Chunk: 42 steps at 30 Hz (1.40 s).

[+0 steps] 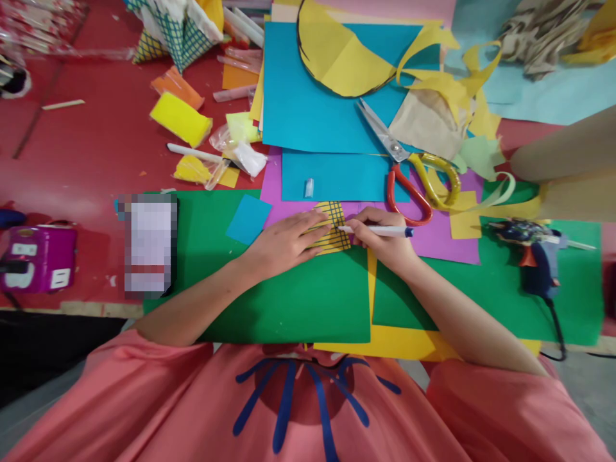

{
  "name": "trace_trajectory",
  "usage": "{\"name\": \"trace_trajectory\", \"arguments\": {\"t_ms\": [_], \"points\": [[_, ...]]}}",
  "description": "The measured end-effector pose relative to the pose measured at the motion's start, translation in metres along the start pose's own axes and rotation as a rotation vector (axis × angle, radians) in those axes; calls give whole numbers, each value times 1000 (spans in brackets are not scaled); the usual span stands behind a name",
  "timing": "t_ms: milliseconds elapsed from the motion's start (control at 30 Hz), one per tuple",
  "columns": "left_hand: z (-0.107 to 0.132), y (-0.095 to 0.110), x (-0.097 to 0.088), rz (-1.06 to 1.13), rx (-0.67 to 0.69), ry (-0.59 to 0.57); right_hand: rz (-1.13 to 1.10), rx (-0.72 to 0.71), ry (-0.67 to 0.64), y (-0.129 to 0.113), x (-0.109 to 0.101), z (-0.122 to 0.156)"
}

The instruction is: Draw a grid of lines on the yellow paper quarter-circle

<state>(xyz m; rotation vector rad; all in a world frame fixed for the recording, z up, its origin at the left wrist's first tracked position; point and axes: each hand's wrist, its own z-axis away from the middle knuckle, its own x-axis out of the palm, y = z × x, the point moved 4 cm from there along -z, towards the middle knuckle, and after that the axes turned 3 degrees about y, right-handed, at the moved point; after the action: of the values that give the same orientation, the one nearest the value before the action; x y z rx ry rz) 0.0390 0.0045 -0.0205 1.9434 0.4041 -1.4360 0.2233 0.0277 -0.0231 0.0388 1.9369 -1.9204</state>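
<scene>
My right hand [380,240] is closed around a white marker pen [387,231] with a blue end. Its tip rests on a small yellow paper piece [341,239] marked with dark crossing lines. Flat on the left part of that paper lies my left hand [291,240], its fingers stretched out. The paper sits over purple and green sheets [298,308]. A small clear pen cap [308,188] stands apart on the blue sheet above my hands. To the left of it, a blue paper square [249,219] lies near my left hand.
Large scissors [395,151] with red and yellow handles lie beyond my right hand. A glue gun [539,256] rests at the right, a phone [149,247] at the left. Yellow paper cutouts [344,51] lie on blue sheets at the back. A purple device [41,256] sits far left.
</scene>
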Motion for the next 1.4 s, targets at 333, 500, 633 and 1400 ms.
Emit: {"name": "trace_trajectory", "arguments": {"t_ms": [333, 500, 633, 1400], "points": [[0, 1, -2, 7, 28, 34, 16, 13, -31, -6, 0, -2], [-1, 1, -1, 2, 7, -5, 4, 15, -22, -4, 0, -2], [-1, 0, -1, 1, 1, -6, 25, 8, -21, -3, 1, -2], [-1, 1, -2, -22, 28, 14, 25, 7, -104, -9, 4, -2]]}}
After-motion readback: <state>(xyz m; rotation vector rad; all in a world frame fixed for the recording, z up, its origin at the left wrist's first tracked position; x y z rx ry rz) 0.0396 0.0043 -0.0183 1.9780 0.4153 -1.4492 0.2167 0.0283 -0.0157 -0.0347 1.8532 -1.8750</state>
